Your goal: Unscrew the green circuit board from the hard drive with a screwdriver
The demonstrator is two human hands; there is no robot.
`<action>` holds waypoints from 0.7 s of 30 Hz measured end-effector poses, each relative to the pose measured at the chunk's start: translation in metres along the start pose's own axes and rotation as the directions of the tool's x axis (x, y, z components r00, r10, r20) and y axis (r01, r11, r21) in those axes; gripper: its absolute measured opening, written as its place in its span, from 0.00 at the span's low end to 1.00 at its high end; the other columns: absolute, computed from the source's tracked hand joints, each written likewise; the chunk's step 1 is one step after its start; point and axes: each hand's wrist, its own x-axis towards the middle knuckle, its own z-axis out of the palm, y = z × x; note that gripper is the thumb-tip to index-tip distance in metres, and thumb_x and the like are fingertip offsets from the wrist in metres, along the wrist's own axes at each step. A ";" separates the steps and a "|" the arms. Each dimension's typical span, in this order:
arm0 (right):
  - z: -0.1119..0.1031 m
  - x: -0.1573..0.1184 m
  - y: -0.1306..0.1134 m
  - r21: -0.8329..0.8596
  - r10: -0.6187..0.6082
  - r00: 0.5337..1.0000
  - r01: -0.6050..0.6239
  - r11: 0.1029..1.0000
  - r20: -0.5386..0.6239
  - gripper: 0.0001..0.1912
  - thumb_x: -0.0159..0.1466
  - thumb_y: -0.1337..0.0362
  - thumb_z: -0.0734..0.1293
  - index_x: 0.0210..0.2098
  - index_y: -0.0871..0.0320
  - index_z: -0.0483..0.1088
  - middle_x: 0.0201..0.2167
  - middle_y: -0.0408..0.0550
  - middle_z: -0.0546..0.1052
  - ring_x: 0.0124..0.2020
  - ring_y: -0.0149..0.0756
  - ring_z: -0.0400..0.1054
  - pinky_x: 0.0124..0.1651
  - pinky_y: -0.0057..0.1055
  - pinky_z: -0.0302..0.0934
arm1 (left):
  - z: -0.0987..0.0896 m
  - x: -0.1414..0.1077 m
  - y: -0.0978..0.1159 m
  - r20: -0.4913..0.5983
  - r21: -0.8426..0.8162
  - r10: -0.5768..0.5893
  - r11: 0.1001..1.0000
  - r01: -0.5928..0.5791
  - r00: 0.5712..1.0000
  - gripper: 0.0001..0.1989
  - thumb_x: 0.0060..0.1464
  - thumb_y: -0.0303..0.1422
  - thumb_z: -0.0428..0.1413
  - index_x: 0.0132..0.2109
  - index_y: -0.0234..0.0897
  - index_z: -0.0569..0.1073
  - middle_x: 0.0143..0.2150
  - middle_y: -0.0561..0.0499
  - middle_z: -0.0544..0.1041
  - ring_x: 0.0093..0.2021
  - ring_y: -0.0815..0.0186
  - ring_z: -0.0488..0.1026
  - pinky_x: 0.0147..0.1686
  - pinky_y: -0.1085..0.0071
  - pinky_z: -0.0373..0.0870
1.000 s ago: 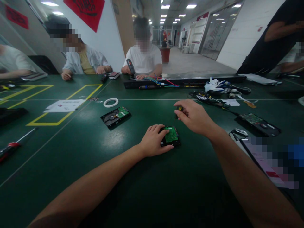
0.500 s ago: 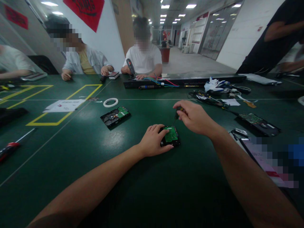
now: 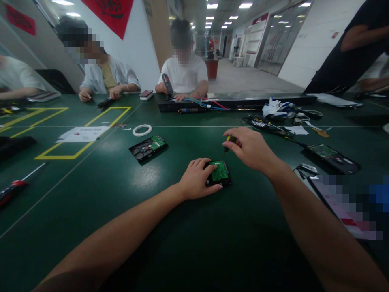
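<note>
A hard drive (image 3: 221, 173) lies on the green table with its green circuit board facing up. My left hand (image 3: 199, 179) grips it from the left, fingers over the board and thumb along the near edge. In my right hand (image 3: 247, 148) is a small screwdriver (image 3: 231, 139) with a yellow and black handle, pinched between the fingers. Its thin shaft points down to the far edge of the board; the tip is too small to see clearly. Part of the drive is hidden under my left hand.
Another hard drive (image 3: 148, 149) and a white tape roll (image 3: 142, 130) lie to the left. A third drive (image 3: 332, 159) is at right, near cables and a white glove (image 3: 275, 107). A red-handled screwdriver (image 3: 18, 186) lies far left. Co-workers sit opposite, one holding a power driver (image 3: 167, 84).
My right hand has turned slightly on the screwdriver, showing more of its yellow handle. My left hand and the drive stay put. Across the table, one person's hand has moved left with a dark tool.
</note>
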 end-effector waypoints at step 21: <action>-0.001 0.000 0.001 0.001 0.000 1.000 0.000 1.000 -0.015 0.11 0.73 0.64 0.65 0.52 0.58 0.75 0.44 0.55 0.83 0.40 0.47 0.77 0.46 0.43 0.67 | 0.001 -0.001 -0.001 -0.008 0.004 0.008 1.000 -0.008 1.000 0.37 0.62 0.59 0.59 0.67 0.39 0.71 0.66 0.35 0.69 0.66 0.42 0.67 0.64 0.43 0.65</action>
